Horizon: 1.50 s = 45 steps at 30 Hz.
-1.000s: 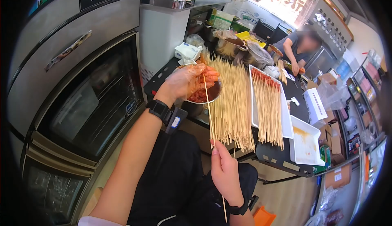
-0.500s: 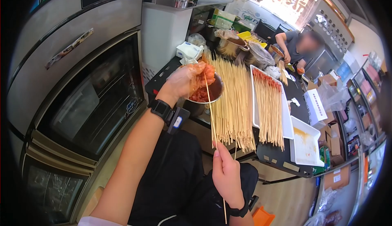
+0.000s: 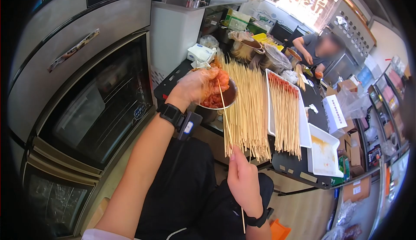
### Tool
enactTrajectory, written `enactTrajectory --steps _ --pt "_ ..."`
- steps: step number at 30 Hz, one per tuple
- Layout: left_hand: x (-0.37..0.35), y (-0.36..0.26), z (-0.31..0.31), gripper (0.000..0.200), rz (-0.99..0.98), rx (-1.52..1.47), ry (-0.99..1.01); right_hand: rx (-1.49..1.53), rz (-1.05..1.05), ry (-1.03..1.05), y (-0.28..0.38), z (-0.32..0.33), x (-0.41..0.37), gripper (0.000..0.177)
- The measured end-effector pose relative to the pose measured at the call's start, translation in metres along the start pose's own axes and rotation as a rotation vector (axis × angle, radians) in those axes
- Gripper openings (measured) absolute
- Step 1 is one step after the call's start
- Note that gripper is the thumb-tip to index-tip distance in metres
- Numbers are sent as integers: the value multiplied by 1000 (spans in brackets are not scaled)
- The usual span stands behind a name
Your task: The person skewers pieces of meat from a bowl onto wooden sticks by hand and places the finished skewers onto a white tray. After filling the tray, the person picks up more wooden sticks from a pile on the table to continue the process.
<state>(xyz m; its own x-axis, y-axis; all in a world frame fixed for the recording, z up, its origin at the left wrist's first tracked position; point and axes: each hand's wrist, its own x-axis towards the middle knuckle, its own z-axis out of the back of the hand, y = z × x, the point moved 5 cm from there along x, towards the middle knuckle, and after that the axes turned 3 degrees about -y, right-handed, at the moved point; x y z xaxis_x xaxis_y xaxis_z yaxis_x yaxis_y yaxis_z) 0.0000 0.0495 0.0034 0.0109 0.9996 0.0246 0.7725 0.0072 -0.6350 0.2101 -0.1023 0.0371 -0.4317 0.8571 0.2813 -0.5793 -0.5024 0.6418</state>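
My left hand [image 3: 193, 85], in a thin clear glove, is closed around pieces of red marinated meat [image 3: 220, 81] over a metal pot [image 3: 234, 98]. More red meat [image 3: 212, 101] lies inside the pot. The upper end of a bamboo skewer [image 3: 226, 121] meets the meat at my left fingers. Lower down, my right hand [image 3: 245, 180] pinches that skewer between thumb and fingers, and its tail sticks out below the hand. A thick spread of bare bamboo skewers [image 3: 248, 110] lies on the table just past both hands.
A white tray [image 3: 306, 132] holds skewers with red meat [image 3: 284, 86] at their far ends. Nearer the edge sits a stained white tray [image 3: 333, 164]. A tissue pack [image 3: 201, 53] lies behind the pot. Across the table another person [image 3: 313, 45] works. An oven [image 3: 99, 105] stands left.
My right hand has moved slightly up and to the right along with the skewer. My left hand stays at the pot with the meat, shifting a little.
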Motion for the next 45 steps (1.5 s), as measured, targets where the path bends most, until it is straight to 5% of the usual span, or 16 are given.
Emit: enactTrajectory --steps 6,8,18,21,23,27,45 --pt "-3 -2 2 22 -35 -15 -50 -6 62 -36 5 -10 5 27" --pt "4 -1 4 19 -38 -48 135 -52 51 -21 4 -14 7 27" --pt "3 -2 4 25 -12 -56 23 -29 78 -37 8 -22 18 28" --pt "6 -7 1 23 -236 321 98 -72 113 -76 8 -28 22 29" --pt "4 -1 5 22 -33 -43 -33 -85 100 -78 5 -33 25 29" --pt "7 1 3 22 -44 -25 71 -130 154 -145 3 -36 35 28" --pt "-2 -12 -2 33 -167 -79 -105 273 -181 -22 -25 -17 -12 32"
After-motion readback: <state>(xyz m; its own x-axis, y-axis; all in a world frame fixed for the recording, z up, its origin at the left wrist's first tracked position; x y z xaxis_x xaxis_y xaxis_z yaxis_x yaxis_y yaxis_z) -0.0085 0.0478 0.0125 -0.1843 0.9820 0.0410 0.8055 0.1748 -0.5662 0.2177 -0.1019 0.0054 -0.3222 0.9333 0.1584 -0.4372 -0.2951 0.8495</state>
